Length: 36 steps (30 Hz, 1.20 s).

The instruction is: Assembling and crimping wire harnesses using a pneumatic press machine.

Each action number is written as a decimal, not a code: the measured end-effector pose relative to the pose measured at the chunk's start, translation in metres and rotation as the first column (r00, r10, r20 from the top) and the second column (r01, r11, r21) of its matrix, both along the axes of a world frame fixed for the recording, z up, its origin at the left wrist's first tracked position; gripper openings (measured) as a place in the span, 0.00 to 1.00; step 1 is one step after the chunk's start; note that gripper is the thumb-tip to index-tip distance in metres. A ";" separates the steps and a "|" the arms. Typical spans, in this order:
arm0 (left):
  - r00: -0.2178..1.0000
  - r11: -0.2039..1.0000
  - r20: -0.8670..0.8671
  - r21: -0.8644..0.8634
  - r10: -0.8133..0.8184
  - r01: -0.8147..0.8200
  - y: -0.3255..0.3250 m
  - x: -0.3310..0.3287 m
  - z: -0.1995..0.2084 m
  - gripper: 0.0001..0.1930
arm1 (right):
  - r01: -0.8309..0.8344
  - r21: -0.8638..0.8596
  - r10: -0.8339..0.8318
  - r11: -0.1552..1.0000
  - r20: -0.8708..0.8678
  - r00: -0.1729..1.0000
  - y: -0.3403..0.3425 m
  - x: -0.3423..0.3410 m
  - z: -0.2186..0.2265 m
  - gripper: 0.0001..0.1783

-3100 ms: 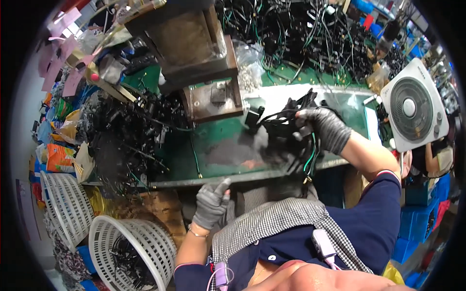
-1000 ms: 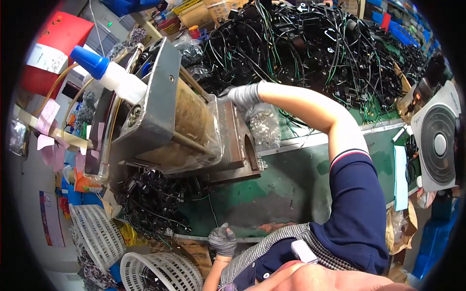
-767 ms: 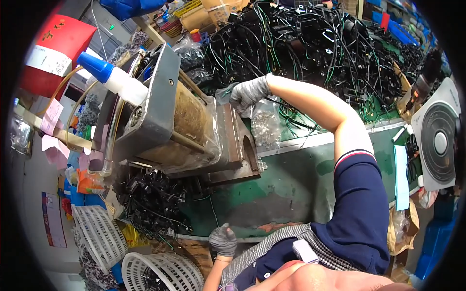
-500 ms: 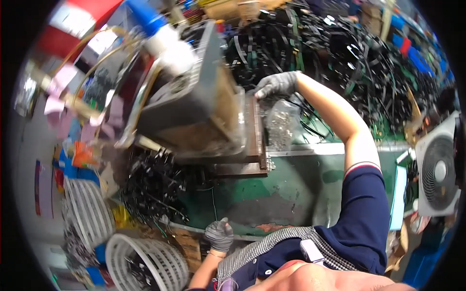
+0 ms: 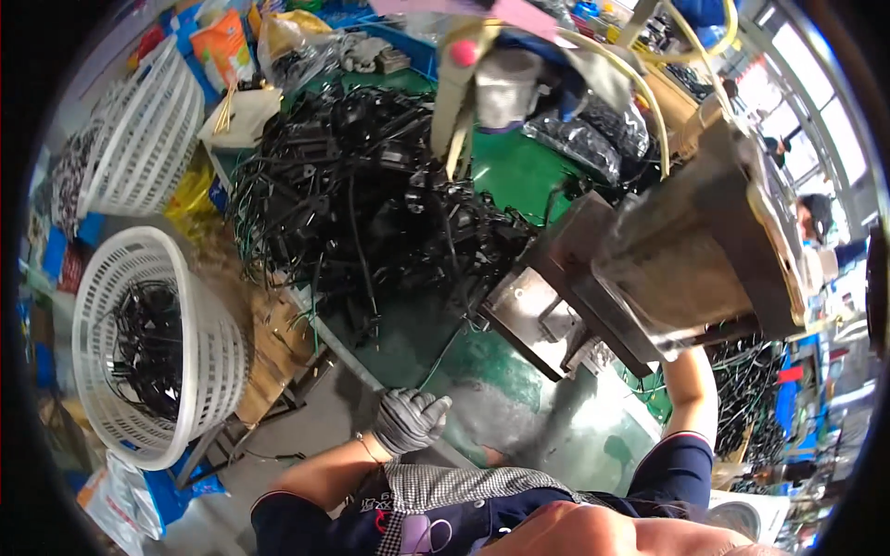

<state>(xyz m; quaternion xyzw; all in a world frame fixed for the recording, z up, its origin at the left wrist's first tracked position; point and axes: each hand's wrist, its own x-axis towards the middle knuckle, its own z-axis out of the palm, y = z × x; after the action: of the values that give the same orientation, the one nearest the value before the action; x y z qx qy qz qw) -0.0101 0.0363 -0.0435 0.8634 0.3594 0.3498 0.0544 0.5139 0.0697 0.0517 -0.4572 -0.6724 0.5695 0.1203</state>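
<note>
My left hand (image 5: 411,422), in a grey glove, is closed at the front edge of the green table (image 5: 464,371). A thin cable (image 5: 441,360) runs down to its curled fingers from the black pile. This pile of black cabled parts (image 5: 371,185) covers the table ahead of that hand. My right forearm (image 5: 691,385) reaches up behind a bulky grey-brown machine (image 5: 691,250), which hides the right hand. The machine's dark metal base (image 5: 593,287) stands on the table, with a shiny metal plate (image 5: 528,310) at its near side.
A white slatted basket (image 5: 185,352) holding black cables stands at the left, with another white basket (image 5: 148,148) beyond it. A yellowish curved tube (image 5: 640,79) rises beside the machine. More cables (image 5: 751,398) lie at the right. A white fan (image 5: 742,510) stands at the lower right.
My view has swung left, so the machine now appears further right and the black pile and baskets show more fully. The right hand has gone out of sight behind the machine. My left hand stays closed.
</note>
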 end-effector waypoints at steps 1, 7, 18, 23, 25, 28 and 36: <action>1.000 1.000 0.017 -0.013 0.007 -0.007 0.000 0.001 -0.001 0.14 | 0.015 -0.002 -0.015 1.000 -0.013 1.000 0.003 0.005 0.002 0.13; 0.999 0.997 -0.035 -0.076 -0.029 0.027 -0.005 0.000 -0.004 0.13 | 0.153 -0.012 -0.153 0.988 -0.128 0.980 -0.008 0.033 0.009 0.12; 0.999 0.999 0.023 -0.037 -0.027 0.028 0.000 0.003 -0.003 0.12 | 0.561 -0.058 -0.524 0.826 -0.448 0.725 -0.045 0.004 -0.010 0.10; 0.999 0.999 0.045 -0.015 -0.030 0.031 0.004 0.008 -0.004 0.12 | 0.737 -0.074 -0.633 0.672 -0.575 0.519 0.028 -0.031 -0.005 0.09; 0.998 0.999 0.046 -0.011 -0.046 0.046 0.006 0.012 -0.005 0.12 | 0.792 -0.093 -0.654 0.604 -0.626 0.426 0.111 -0.036 -0.003 0.09; 0.997 1.000 0.073 0.019 -0.002 0.000 0.001 0.010 -0.005 0.11 | 0.833 -0.132 -0.658 0.537 -0.684 0.315 0.090 -0.041 -0.003 0.09; 0.998 0.999 0.069 0.039 0.001 -0.004 0.003 0.011 -0.007 0.09 | 0.860 -0.091 -0.825 0.502 -0.346 0.446 -0.024 -0.117 -0.024 0.08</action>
<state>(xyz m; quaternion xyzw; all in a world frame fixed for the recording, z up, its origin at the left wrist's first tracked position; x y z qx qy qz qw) 0.0010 0.0393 -0.0506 0.8513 0.3515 0.3865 0.0492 0.3970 0.0455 0.0280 -0.6160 -0.3506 0.4709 0.5252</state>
